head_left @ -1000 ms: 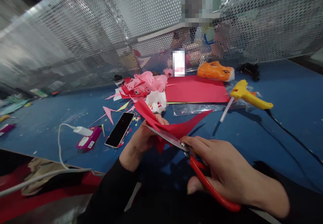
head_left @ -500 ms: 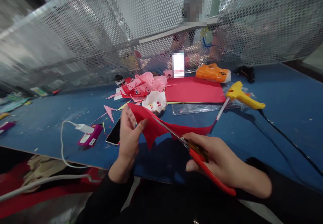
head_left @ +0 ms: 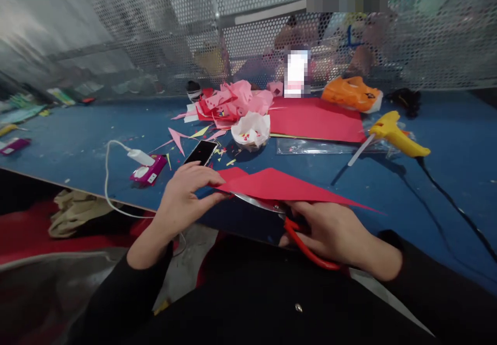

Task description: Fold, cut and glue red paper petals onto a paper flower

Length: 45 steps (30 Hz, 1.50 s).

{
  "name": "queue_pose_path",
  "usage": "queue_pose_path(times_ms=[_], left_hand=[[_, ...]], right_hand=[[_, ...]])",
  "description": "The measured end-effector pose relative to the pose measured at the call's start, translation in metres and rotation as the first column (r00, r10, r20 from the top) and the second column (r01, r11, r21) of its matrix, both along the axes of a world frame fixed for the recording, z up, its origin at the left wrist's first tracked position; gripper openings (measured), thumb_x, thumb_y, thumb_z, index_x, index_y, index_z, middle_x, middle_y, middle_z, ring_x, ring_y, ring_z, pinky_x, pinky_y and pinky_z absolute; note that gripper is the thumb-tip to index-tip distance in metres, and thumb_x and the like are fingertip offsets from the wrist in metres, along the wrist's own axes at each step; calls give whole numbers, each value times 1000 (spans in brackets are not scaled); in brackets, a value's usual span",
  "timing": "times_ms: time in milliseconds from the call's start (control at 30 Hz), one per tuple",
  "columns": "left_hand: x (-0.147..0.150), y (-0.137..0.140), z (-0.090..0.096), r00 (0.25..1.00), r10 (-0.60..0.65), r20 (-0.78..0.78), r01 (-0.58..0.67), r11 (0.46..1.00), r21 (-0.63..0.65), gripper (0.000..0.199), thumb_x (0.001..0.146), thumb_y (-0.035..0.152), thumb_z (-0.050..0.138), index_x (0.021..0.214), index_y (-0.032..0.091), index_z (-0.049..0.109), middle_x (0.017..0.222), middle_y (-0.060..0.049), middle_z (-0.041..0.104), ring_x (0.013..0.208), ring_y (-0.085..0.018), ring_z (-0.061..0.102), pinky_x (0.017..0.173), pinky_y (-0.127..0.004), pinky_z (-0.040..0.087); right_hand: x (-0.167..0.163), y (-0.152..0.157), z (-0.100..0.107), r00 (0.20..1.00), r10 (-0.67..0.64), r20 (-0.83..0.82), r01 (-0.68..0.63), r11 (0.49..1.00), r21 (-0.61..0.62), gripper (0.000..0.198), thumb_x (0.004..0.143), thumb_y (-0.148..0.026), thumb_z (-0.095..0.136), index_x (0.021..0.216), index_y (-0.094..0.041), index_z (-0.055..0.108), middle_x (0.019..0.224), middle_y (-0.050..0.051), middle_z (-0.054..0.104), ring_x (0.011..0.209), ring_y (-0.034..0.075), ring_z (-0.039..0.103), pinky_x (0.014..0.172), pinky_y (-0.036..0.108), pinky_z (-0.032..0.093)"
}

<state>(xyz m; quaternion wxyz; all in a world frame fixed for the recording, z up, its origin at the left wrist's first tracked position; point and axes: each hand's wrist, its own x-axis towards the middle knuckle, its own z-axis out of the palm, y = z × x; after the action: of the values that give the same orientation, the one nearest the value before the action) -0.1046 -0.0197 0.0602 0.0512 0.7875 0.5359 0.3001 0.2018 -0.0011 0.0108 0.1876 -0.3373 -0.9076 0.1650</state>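
A piece of red paper [head_left: 272,184] with a jagged upper edge stretches between my hands, tapering to a thin point at the right. Its left end is pinched between the thumb and fingers of my left hand [head_left: 190,192]. My right hand [head_left: 330,228] is wrapped round red-handled scissors [head_left: 310,254], whose metal blades point left along the paper's lower edge. Part of the handles is hidden by my fingers. Just beyond my left hand lies a black-screened phone [head_left: 201,152].
Behind the paper stand a white scrap-filled bowl [head_left: 251,130], pink paper scraps [head_left: 236,101] and red sheets [head_left: 316,119]. A yellow glue gun [head_left: 399,137] with its cord lies right, near an orange packet [head_left: 351,95]. A purple power strip [head_left: 149,170] sits left, before a perforated metal screen [head_left: 155,34].
The red paper has been turned, so its jagged edge now faces away from me. My left hand has rotated with it, and the scissors now lie along the near edge. The view has tilted down.
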Motion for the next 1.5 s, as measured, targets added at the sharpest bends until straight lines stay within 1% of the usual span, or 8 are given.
queue_pose_path(times_ms=[167, 267, 433, 700, 833, 1000, 1233, 1500], left_hand=[[4, -3, -10, 974, 49, 221, -4, 980, -199, 12, 83, 26, 64, 86, 27, 76, 87, 0, 78, 84, -20, 73, 78, -33, 57], [5, -2, -15, 941, 135, 310, -49, 961, -271, 10, 82, 29, 66, 82, 27, 76, 84, 0, 78, 80, -21, 73, 76, -33, 58], [8, -2, -22, 897, 198, 395, -65, 943, -326, 10, 80, 31, 68, 81, 27, 77, 84, 0, 79, 81, -21, 73, 80, -34, 60], [11, -3, -39, 871, 139, 471, -72, 985, -158, 8, 81, 33, 73, 84, 30, 79, 82, 2, 78, 85, -23, 74, 105, -47, 52], [9, -5, -43, 895, 113, 432, -67, 991, -120, 8, 83, 30, 71, 86, 32, 79, 83, 4, 78, 82, -21, 73, 109, -49, 48], [8, -6, -47, 924, 32, 381, -7, 998, -67, 13, 84, 25, 69, 89, 34, 78, 87, 6, 80, 81, -19, 74, 110, -50, 47], [9, -7, -48, 931, 23, 364, 2, 998, -68, 13, 85, 25, 68, 90, 34, 77, 90, 5, 80, 83, -20, 75, 111, -49, 46], [12, -6, -47, 948, -7, 317, 29, 997, -66, 15, 85, 23, 65, 91, 33, 75, 92, 5, 81, 85, -19, 75, 111, -49, 46]], right_hand=[[3, 4, 10, 1000, 5, 26, 1, 973, -232, 46, 80, -60, 72, 101, -20, 67, 81, 2, 72, 66, 17, 65, 56, 26, 44], [6, 7, 18, 999, 1, 51, 19, 920, -391, 45, 78, -56, 76, 108, -24, 65, 96, 1, 74, 78, 18, 69, 64, 26, 50], [11, 8, 24, 998, -3, 60, 34, 861, -508, 46, 76, -50, 79, 114, -27, 66, 102, 0, 74, 87, 20, 69, 71, 27, 54], [11, 12, 20, 998, 30, -63, -62, 795, -604, 45, 79, -43, 77, 119, -26, 65, 100, 1, 74, 89, 22, 68, 74, 31, 56], [8, 12, 20, 998, 38, -45, -58, 801, -595, 37, 81, -44, 75, 113, -25, 67, 94, 0, 73, 82, 20, 66, 69, 29, 54], [4, 10, 21, 999, 30, -28, -41, 785, -618, 34, 79, -49, 77, 101, -24, 69, 81, -3, 67, 69, 16, 59, 57, 25, 45], [0, 9, 23, 999, 22, -27, -34, 781, -624, 31, 80, -49, 75, 96, -24, 67, 81, -3, 67, 67, 15, 58, 56, 25, 43], [3, 8, 18, 998, 53, -35, -62, 750, -658, 19, 92, -41, 60, 101, -25, 66, 76, -2, 68, 62, 15, 58, 55, 26, 43]])
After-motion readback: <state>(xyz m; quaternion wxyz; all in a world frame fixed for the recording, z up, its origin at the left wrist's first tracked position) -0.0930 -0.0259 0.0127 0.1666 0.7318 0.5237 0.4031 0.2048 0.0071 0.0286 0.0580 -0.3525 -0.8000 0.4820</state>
